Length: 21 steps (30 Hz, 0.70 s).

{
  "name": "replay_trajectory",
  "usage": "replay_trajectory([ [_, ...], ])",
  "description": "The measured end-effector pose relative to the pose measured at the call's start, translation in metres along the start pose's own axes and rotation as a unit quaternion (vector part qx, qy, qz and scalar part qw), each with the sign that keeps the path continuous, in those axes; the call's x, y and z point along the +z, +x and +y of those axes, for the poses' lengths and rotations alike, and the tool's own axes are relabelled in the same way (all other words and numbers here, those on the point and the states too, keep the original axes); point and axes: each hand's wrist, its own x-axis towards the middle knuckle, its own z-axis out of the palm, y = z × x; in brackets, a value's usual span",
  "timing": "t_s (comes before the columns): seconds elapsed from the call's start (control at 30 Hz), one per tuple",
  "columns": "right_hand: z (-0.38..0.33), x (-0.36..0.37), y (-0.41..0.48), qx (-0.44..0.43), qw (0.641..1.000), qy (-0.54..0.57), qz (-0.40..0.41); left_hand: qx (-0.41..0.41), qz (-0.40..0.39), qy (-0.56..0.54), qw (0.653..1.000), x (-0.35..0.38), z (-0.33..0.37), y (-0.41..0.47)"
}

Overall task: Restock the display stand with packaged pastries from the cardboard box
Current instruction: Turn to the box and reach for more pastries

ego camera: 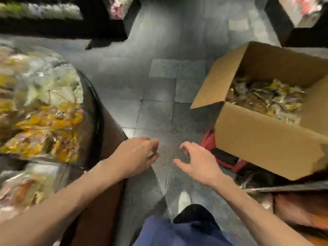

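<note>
**Empty hands, a perched box, a heaped stand**

Both of your grips hold nothing. Your left hand [136, 155] and right hand [197, 160] hang over the floor [158, 112] with fingers loosely curled, apart from each other, between stand and box. The packaged pastries [266, 98] you need lie loose in the open cardboard box [257, 139] on your right. More packets are heaped on the display stand [95, 112] on your left.

The box seems to rest on a red thing [209, 141] rather than flat on the floor, so a hard push or a one-sided pull could tip or slide it. Its flap [218, 77] is folded out on the aisle side and could catch your wrist. The wrappers look slick, and a big handful may shed packets. The stand's pile reaches near its curved rim, so anything set at the edge may slide off.

The floor is grey speckled tile with shiny patches, and your pale shoe [184, 199] stands on it. Dark shelving [62, 29] stands beyond, too blurred to read.
</note>
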Motion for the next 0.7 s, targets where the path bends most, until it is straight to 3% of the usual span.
replay_trajectory([
  [0.23, 0.147, -0.075, 0.069, 0.151, 0.987, 0.044, 0.034, 0.033, -0.075, -0.060, 0.995, 0.038, 0.060, 0.217],
  [0.7, 0.357, -0.163, 0.182, 0.398, 0.915, 0.058, 0.020, 0.067, -0.179, -0.181, 0.965, 0.076, 0.134, 0.531],
])
